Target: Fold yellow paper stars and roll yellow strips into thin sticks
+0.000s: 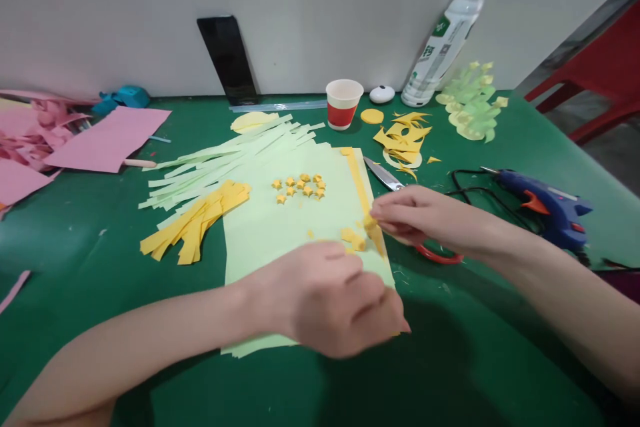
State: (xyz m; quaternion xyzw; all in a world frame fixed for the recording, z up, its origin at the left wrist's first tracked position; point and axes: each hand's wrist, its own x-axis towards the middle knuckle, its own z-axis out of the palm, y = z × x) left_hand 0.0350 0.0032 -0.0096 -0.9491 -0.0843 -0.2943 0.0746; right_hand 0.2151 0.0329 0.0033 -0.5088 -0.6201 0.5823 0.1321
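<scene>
My left hand (345,300), slightly blurred, is closed over the lower right of a stack of pale green paper (260,280); what its fingers hold, if anything, is hidden. At the stack's right edge, my right hand (413,213) pinches a small yellow paper piece (370,221). Beneath those fingertips lies a long yellow paper strip (357,177). Several folded yellow paper stars (301,185) sit grouped on the green paper, and larger yellow folded pieces (354,239) lie between my hands. Scissors with a red handle (440,256) are partly covered by my right hand.
Yellow strips (195,223) and green strips (215,160) lie left. Behind stand a paper cup (341,113), a leaning phone (227,57) and a bottle (440,47). Yellow scraps (405,137), a blue glue gun (545,203) with its cable, and green paper flowers (473,103) are right; pink paper (115,137) is far left.
</scene>
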